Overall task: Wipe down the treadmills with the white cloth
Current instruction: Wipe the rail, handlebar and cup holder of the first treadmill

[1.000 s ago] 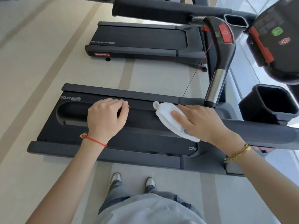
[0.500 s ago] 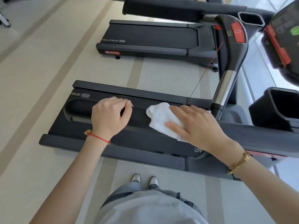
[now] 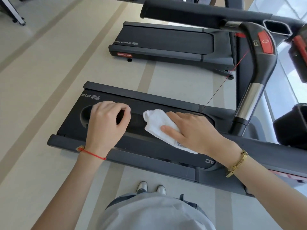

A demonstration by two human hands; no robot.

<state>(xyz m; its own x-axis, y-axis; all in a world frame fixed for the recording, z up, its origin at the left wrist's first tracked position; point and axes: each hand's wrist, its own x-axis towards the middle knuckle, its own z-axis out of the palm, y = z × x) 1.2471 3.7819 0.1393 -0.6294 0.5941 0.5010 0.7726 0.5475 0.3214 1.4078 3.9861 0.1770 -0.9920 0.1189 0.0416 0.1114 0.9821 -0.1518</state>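
Floor (image 3: 41, 100): pale beige, with darker stripes running under both machines.
Left hand (image 3: 106, 123): resting on a dark grey padded bar in the foreground; fingers (image 3: 123, 112) curled together over its far edge, gripping it. Thin red string bracelet (image 3: 93, 153) at the wrist.
Near treadmill (image 3: 149, 161): dark grey deck with black belt, lying across the view directly below both hands.
White cloth (image 3: 159, 123): crumpled terry fabric, printed label at its near end; lying on the same dark bar, just right of the left hand, not touching it.
Right hand (image 3: 192, 131): palm down on the cloth, fingers together, flat, pressing it to the bar. Gold link bracelet (image 3: 236, 164) at the wrist.
Far treadmill (image 3: 166, 39): same dark model, well apart, behind the near one.
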